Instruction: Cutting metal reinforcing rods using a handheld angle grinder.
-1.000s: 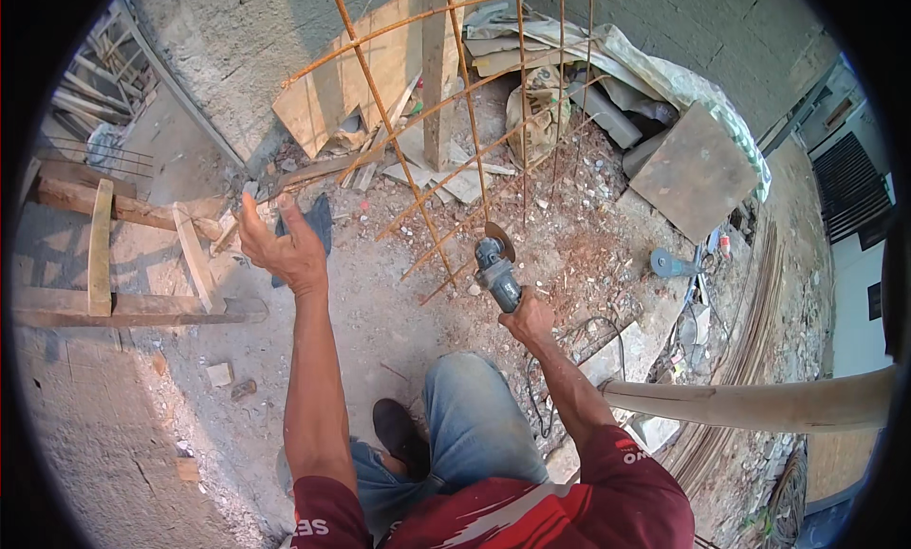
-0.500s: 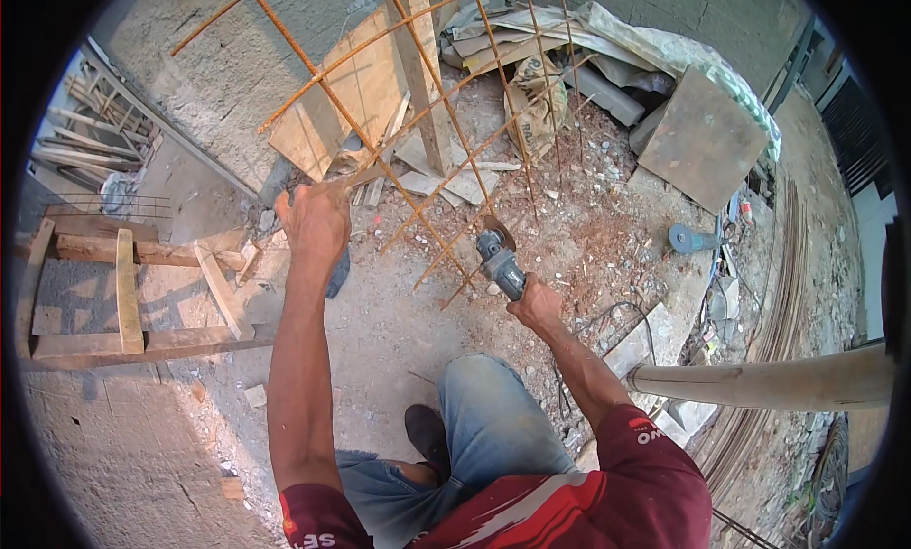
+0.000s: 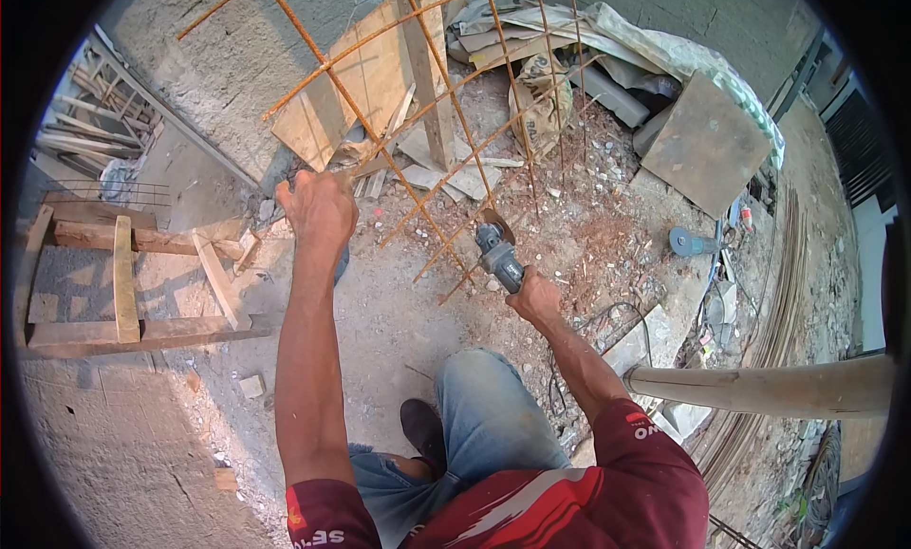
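Note:
A rusty steel rebar mesh (image 3: 361, 114) stretches across the upper middle of the head view. My left hand (image 3: 318, 207) is closed at its left side, around the end of one bar; the fingers' far side is hidden. My right hand (image 3: 535, 297) grips the body of a grey-green angle grinder (image 3: 502, 262). The grinder's thin brown disc (image 3: 499, 226) lies at the lower end of one bar, seemingly against it. No sparks show.
Another angle grinder (image 3: 693, 242) lies on the ground at right. A bamboo pole (image 3: 759, 388) juts in from the right. Left stands a wooden frame (image 3: 123, 279). Behind the mesh are a wooden post (image 3: 432, 103), a plywood board (image 3: 370, 84), a sack (image 3: 543, 108) and rubble.
My left hand and the mesh appear slightly shifted to the right and up in the view. The grinder stays at nearly the same bar, its disc a little higher.

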`<action>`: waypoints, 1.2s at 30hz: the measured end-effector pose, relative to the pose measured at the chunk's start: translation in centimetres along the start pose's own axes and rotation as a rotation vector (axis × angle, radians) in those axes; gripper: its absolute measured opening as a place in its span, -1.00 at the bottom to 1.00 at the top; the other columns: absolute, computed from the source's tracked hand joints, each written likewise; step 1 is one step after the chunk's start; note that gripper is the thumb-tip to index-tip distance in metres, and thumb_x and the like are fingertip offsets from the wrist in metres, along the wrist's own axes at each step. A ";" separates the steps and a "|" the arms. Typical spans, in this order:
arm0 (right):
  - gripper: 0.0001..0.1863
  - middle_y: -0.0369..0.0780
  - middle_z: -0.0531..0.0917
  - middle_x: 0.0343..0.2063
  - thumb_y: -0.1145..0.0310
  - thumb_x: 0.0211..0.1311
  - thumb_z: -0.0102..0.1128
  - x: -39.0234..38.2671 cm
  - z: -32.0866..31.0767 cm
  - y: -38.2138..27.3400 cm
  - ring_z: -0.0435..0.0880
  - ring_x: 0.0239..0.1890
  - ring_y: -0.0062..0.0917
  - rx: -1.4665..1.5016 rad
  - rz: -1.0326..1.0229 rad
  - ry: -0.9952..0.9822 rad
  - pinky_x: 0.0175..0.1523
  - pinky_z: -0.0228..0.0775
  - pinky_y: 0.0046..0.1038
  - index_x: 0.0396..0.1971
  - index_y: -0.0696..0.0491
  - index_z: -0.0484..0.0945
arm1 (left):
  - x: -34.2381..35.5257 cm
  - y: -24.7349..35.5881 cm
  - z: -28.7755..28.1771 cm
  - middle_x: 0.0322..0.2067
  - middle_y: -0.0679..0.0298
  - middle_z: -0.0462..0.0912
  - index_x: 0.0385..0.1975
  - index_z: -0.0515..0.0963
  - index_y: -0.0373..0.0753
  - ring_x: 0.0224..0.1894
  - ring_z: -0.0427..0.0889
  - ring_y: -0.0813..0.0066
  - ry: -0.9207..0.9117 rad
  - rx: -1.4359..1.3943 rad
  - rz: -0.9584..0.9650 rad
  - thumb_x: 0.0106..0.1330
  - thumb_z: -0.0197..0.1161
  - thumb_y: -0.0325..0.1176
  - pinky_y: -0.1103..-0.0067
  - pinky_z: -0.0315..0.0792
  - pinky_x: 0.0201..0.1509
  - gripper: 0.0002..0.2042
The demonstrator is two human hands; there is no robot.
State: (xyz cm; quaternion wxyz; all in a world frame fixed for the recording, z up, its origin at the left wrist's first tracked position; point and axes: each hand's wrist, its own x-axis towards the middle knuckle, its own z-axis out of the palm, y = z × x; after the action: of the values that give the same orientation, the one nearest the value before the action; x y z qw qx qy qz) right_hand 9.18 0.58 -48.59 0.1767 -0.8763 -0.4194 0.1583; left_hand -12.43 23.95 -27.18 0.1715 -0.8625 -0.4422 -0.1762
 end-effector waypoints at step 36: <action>-0.45 0.07 0.65 -0.40 0.22 -0.22 0.35 0.4 -1.8 -1.3 0.67 -0.31 -0.07 -0.140 0.046 -0.071 -0.16 0.51 -0.16 -0.21 0.22 0.42 | -0.2 1.8 -1.7 -0.40 0.24 0.65 -0.46 0.66 -0.19 -0.14 0.50 0.27 -0.090 -0.173 -0.084 0.15 0.09 -0.42 0.08 0.05 0.14 -0.83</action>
State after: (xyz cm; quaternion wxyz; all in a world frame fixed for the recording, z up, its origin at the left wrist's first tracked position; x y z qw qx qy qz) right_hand 9.30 1.38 -46.42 0.0965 -0.8898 -0.4149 0.1635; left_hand -11.30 22.05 -26.06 0.0686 -0.8618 -0.4686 -0.1818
